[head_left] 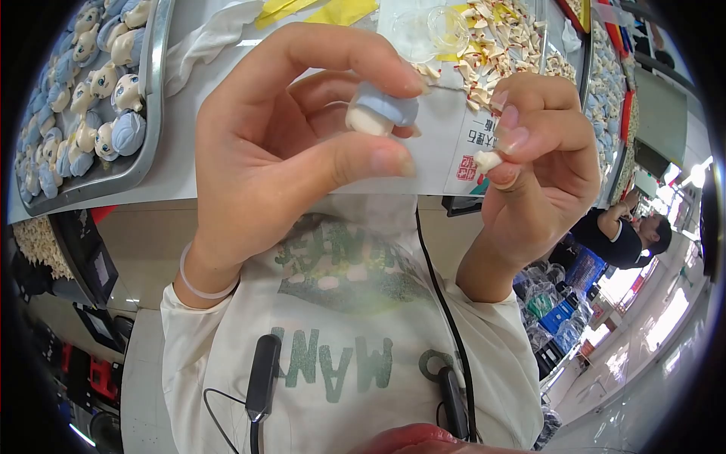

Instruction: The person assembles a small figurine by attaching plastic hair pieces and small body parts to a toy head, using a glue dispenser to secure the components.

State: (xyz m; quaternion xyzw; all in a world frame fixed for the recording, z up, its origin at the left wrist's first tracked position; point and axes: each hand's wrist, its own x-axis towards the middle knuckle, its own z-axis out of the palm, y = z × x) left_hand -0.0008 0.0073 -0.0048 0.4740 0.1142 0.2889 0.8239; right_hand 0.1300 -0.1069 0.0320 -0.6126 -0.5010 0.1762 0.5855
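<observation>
Left of the left fingers point(333, 47), a silver metal tray point(156, 106) bears blue-haired doll heads point(103, 82); those fingers pinch a rounded blue-and-cream piece point(378, 110); the right fingers point(550, 130) grip a tiny cream knob point(485, 161), pointed cream pieces point(503, 47) heaped beyond them

The blue-and-cream doll head point(378, 113) looks like smooth, matt plastic, as does the small cream piece point(488, 161) at its four o'clock. Toward ten in the view, the tray point(156, 83) shows metal with a soft sheen; toward one, the clear tub point(448, 32) is glossy plastic. At six, the shirt point(219, 348) is matt cloth with rough, glittery lettering point(333, 363).
</observation>
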